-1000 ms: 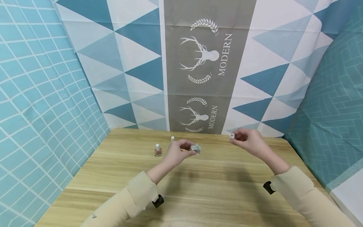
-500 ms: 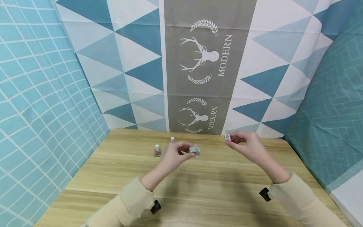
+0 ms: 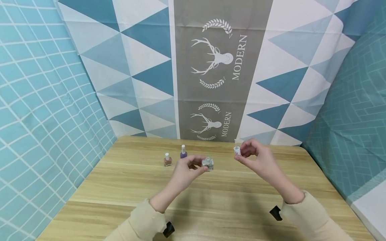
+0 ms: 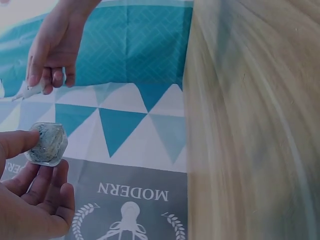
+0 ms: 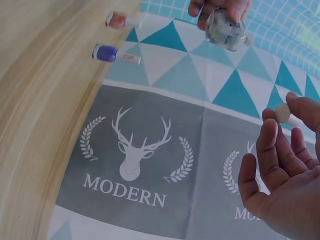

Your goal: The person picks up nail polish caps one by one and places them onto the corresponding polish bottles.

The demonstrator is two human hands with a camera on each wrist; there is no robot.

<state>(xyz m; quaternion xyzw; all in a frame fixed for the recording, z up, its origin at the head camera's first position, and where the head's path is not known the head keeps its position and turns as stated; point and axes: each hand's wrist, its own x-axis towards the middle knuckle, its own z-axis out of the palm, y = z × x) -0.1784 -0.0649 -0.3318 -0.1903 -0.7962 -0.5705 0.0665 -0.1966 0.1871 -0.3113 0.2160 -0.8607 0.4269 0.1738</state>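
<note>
My left hand [image 3: 185, 170] grips a clear glass nail polish bottle [image 3: 208, 163] with grey, speckled polish inside, held above the table. No cap sits on its neck. In the left wrist view the thumb presses one side of this bottle [image 4: 50, 142], with fingers beneath it. To the right, my right hand [image 3: 261, 160] pinches the white nail polish cap [image 3: 237, 151] between thumb and fingers, its brush [image 3: 236, 143] pointing up. Bottle and cap are apart. The right wrist view shows the cap's [image 5: 283, 113] round end; fingers hide part of its side.
Behind my left hand stand two capped nail polish bottles, one purple [image 3: 183, 155] and one pinkish brown [image 3: 168, 162]. The wooden table [image 3: 217, 207] meets a patterned cloth backdrop [image 3: 208, 87] at its far edge, with blue cloth along both sides.
My right hand has moved left and nearer with the cap, and the brush shows more fully. My left hand has lowered slightly with the bottle, uncovering more of the purple bottle.
</note>
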